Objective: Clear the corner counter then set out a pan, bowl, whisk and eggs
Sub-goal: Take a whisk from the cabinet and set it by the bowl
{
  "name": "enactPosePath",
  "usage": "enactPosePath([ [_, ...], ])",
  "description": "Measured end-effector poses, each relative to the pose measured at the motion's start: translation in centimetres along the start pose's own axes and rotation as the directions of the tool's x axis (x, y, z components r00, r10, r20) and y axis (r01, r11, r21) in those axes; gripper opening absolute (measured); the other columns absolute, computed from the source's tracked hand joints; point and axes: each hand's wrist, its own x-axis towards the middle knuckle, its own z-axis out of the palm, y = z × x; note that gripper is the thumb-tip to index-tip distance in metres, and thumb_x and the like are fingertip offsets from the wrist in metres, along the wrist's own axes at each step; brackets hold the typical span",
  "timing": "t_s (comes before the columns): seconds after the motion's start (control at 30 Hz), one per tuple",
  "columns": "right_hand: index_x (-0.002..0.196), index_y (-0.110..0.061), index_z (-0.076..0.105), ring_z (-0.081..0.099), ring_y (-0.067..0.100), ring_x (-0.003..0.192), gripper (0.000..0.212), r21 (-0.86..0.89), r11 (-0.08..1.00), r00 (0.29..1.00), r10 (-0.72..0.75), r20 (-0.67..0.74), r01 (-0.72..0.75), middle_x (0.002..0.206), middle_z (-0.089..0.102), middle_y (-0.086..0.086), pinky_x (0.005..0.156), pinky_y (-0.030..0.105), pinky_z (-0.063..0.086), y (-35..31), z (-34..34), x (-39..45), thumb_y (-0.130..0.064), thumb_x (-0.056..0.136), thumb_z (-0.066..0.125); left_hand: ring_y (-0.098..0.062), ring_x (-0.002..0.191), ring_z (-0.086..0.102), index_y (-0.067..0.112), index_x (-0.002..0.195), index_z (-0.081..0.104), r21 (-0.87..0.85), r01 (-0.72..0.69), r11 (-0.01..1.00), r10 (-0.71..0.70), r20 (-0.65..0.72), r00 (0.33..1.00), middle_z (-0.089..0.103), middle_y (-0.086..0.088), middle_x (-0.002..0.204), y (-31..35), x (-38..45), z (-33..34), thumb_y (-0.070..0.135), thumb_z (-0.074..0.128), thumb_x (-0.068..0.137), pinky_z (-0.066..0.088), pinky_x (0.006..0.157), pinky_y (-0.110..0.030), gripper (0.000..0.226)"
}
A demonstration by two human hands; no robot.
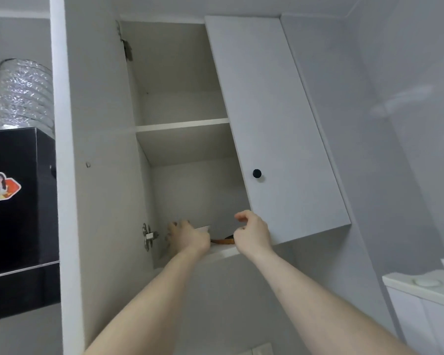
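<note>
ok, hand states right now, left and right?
Left hand: reaching into the white wall cupboard's bottom shelf, fingers on a pale flat object; grip cannot be told.
Right hand: fingers loosely curled, holding nothing visible; open.

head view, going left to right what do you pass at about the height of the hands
black range hood → open cabinet door → metal hinge → left hand, reaching into the bottom shelf → orange-brown handle-like thing → right hand, fingers loosely curled → closed cabinet door with its black knob
</note>
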Motion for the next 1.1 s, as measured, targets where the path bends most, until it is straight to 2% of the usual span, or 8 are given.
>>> enactPosePath([
  [0.17, 0.139, -0.019, 0.053, 0.055, 0.023, 0.126, 0.052, -0.217, 0.974, 0.991, -0.031, 0.127, 0.059, 0.139, 0.055, 0.001, 0.103, 0.035, 0.048, 1.4, 2.0, 2.8, -0.005, 0.088, 0.054, -0.039, 0.131, 0.045, 0.017, 0.142, 0.046, 0.005, 0.012, 1.0, -0.012, -0.017, 1.0, 0.028, -0.012, 0.152, -1.7, 1.6, 3.0, 0.031, 0.052, 0.094, 0.04, 0.107, -0.042, 0.05],
  [0.37, 0.134, -0.018, 0.054, 0.058, 0.029, 0.122, 0.048, -0.367, 0.925, 0.975, -0.016, 0.222, 0.099, 0.136, 0.054, 0.007, 0.098, 0.038, 0.051, 2.9, 5.5, 5.9, -0.008, 0.087, 0.061, -0.038, 0.126, 0.05, 0.017, 0.133, 0.047, 0.061, -0.026, 0.998, 0.025, 0.031, 0.999, 0.029, -0.01, 0.151, -2.4, 4.2, 4.8, 0.044, 0.064, 0.084, 0.046, 0.103, -0.043, 0.058],
  [0.5, 0.127, -0.013, 0.06, 0.06, 0.031, 0.121, 0.04, -0.397, 0.912, 0.974, -0.009, 0.227, 0.101, 0.133, 0.06, 0.011, 0.099, 0.036, 0.052, 3.4, 7.3, 7.9, -0.013, 0.087, 0.067, -0.038, 0.117, 0.057, 0.016, 0.125, 0.049, 0.031, 0.002, 1.0, -0.002, 0.01, 1.0, 0.039, -0.009, 0.138, -2.4, 5.3, 5.7, 0.048, 0.069, 0.082, 0.049, 0.094, -0.044, 0.057],
  [0.6, 0.125, -0.012, 0.065, 0.063, 0.033, 0.118, 0.037, -0.45, 0.89, 0.964, 0.047, 0.261, 0.079, 0.131, 0.062, 0.013, 0.098, 0.038, 0.054, 3.8, 8.4, 9.1, -0.009, 0.088, 0.062, -0.037, 0.114, 0.059, 0.014, 0.122, 0.048, 0.049, -0.011, 0.999, 0.012, -0.026, 1.0, 0.041, -0.01, 0.132, -2.8, 5.9, 6.4, 0.041, 0.068, 0.084, 0.05, 0.09, -0.043, 0.05],
  [0.73, 0.127, -0.01, 0.065, 0.064, 0.032, 0.118, 0.041, -0.532, 0.842, 0.949, 0.084, 0.303, 0.095, 0.133, 0.062, 0.012, 0.098, 0.039, 0.054, 4.1, 9.5, 10.2, -0.014, 0.087, 0.066, -0.037, 0.115, 0.06, 0.012, 0.122, 0.047, 0.065, -0.018, 0.998, 0.022, -0.065, 0.998, 0.042, -0.011, 0.131, -3.1, 6.3, 6.8, 0.033, 0.069, 0.088, 0.049, 0.091, -0.043, 0.045],
  [0.9, 0.117, -0.011, 0.07, 0.065, 0.032, 0.113, 0.032, -0.551, 0.829, 0.955, 0.08, 0.285, 0.095, 0.125, 0.066, 0.012, 0.092, 0.034, 0.056, 4.3, 9.9, 10.5, -0.017, 0.085, 0.071, -0.036, 0.108, 0.064, 0.013, 0.118, 0.051, 0.066, -0.046, 0.997, 0.052, -0.101, 0.993, 0.043, -0.008, 0.126, -3.2, 6.0, 6.7, 0.031, 0.072, 0.087, 0.053, 0.09, -0.044, 0.042],
  [1.1, 0.111, -0.005, 0.071, 0.062, 0.036, 0.115, 0.027, -0.539, 0.837, 0.981, 0.015, 0.194, 0.094, 0.119, 0.067, 0.018, 0.091, 0.034, 0.053, 4.2, 9.2, 9.4, 0.0, 0.088, 0.058, -0.036, 0.101, 0.066, 0.014, 0.111, 0.051, 0.031, -0.073, 0.997, 0.077, -0.166, 0.983, 0.046, -0.005, 0.12, -3.4, 5.4, 6.5, 0.03, 0.071, 0.088, 0.055, 0.084, -0.045, 0.034],
])
